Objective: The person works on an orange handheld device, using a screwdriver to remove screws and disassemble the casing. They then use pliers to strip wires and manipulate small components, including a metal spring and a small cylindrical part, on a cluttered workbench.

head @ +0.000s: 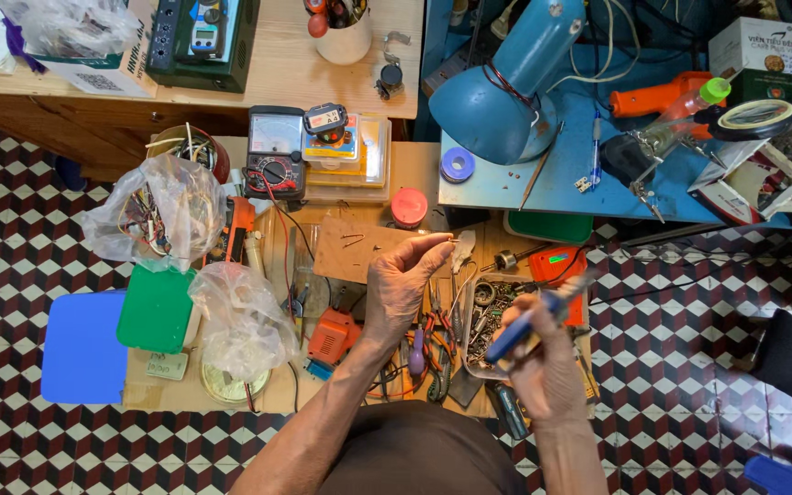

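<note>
Blue plastic catches the eye first: the right hand is wrapped around a blue-handled soldering iron, fingers closed tight on the grip, the tool's long axis running up and to the right so its pale tip end sits above the knuckles. Over on the other side, the left hand is raised palm-up, thumb and forefinger pressed together on a tiny component held at the fingertips — too small to say just what it is, only that it looks thin, pale and metallic. That little piece lies up and to the left of the iron's tip, the two near each other but clearly apart, with the left hand the one already on it and the right hand lower and nearer the body. Both hands hover above a cluttered cardboard-topped table. Directly below them sits a clear tray of small metal parts, with pliers and a purple-handled tool scattered just beside it. Further left, an orange device rests by crumpled clear plastic bags, a green lid and a blue stool. Up top, a multimeter trails its red lead, a red-capped jar stands nearby, and a blue desk lamp leans over the neighbouring blue surface.
</note>
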